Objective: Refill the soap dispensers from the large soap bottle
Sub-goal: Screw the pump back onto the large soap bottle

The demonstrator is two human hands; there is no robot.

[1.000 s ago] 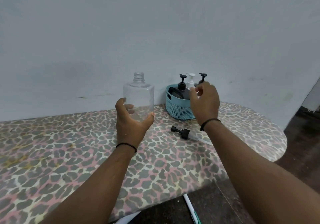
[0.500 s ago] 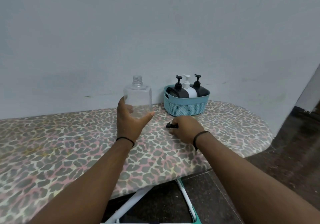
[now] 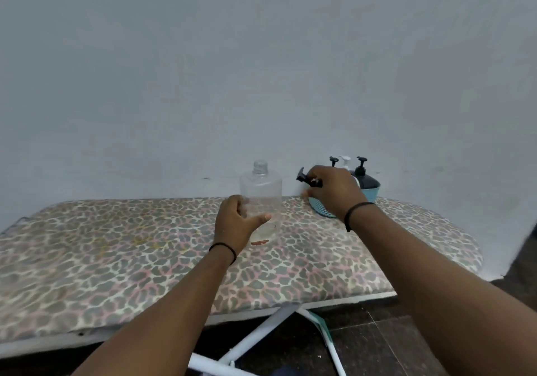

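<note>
A clear plastic bottle (image 3: pixel 261 189) with an open threaded neck stands upright on the leopard-print board (image 3: pixel 116 253). My left hand (image 3: pixel 236 224) grips its lower part from the left. My right hand (image 3: pixel 331 191) is raised to the right of the bottle's neck and holds a black pump head (image 3: pixel 308 180). Behind that hand sits a teal basket (image 3: pixel 370 192) with three pump dispensers, one of them a black one (image 3: pixel 363 176). The hand hides most of the basket.
The board runs along a plain grey wall and ends in a rounded tip at the right (image 3: pixel 465 253). White metal legs (image 3: pixel 261 335) and dark floor tiles show below the front edge.
My right hand picked the black pump head up off the board and lifted it toward the bottle's neck. The left hand stayed on the bottle. The view shifted left.
</note>
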